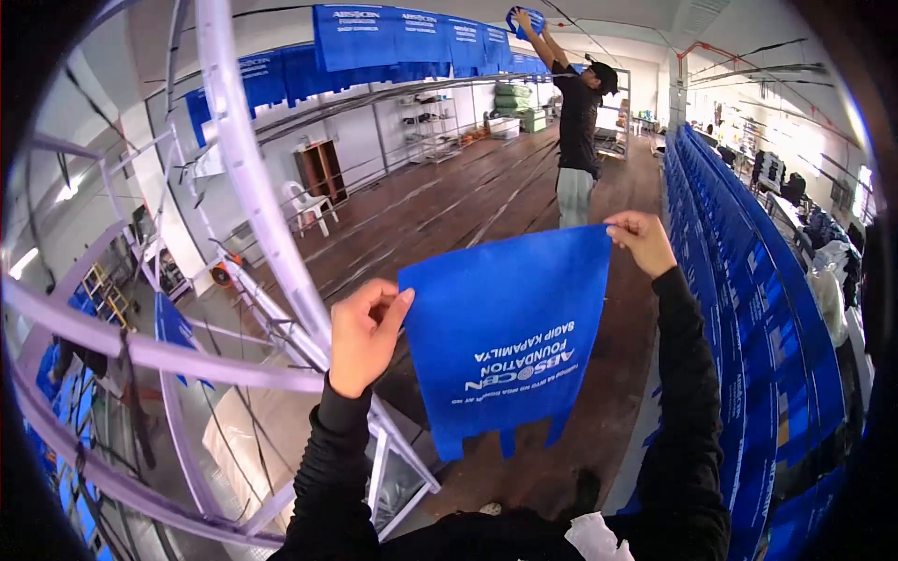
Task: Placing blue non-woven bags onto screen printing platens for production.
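A blue cloth bag (505,309) hangs spread out in front of me, held by its two upper corners. Its white print is upside down, and short strap-like strips dangle from its lower edge. My left hand (368,332) pinches the left corner between thumb and fingers. At the right corner, slightly higher and farther away, my right hand (644,241) pinches the cloth the same way.
A pale metal frame (257,187) stands close on my left. Long rows of blue bags (739,309) hang along my right. Ahead, a person (578,122) in a dark shirt reaches up with a blue piece (527,21) beside overhead bags (402,37). A white chair (309,206) stands farther back.
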### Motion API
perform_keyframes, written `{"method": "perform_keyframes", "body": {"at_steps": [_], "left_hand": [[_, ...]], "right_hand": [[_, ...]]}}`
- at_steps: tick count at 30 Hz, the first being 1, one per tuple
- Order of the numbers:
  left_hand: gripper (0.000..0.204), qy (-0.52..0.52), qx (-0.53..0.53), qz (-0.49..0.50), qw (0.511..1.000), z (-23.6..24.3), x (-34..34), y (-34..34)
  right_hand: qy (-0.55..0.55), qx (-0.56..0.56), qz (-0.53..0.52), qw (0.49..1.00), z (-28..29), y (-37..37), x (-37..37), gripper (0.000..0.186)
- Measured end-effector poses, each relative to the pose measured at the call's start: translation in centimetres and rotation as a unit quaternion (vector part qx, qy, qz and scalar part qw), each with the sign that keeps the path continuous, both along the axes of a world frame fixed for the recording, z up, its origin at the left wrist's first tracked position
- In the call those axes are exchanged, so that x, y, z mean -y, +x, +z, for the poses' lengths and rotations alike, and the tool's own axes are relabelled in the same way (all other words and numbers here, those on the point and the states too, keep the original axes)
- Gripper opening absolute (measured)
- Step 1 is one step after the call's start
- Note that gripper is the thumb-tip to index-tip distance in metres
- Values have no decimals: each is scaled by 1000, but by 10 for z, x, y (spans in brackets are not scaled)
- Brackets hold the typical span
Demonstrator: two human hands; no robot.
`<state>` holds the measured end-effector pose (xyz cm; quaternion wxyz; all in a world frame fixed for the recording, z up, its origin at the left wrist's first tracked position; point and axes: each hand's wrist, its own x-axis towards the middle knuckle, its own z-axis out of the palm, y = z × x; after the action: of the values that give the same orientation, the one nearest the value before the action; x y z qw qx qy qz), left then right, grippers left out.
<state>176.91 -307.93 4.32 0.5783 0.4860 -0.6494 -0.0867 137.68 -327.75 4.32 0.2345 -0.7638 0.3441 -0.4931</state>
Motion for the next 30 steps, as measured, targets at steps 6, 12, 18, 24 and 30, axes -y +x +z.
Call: {"method": "perform_keyframes", "body": {"at_steps": [6, 12, 18, 24, 30], "left_hand": [[20, -47, 42, 24, 998, 73, 73, -26], [22, -107, 85, 135, 981, 206, 126, 26], [24, 65, 652, 521, 547, 353, 152, 101], [28, -3, 155, 452, 878, 391, 207, 187], [28, 143, 790, 356, 478, 334, 233, 233]], "right_hand": [[-117, -21, -23, 993, 75, -12, 110, 9], [-160, -14, 59, 985, 226, 79, 211, 17], [-208, 99, 200, 952, 357, 195, 311, 26], [-207, 141, 168, 954, 367, 320, 322, 14], [-36, -128, 259, 957, 319, 383, 357, 16]]}}
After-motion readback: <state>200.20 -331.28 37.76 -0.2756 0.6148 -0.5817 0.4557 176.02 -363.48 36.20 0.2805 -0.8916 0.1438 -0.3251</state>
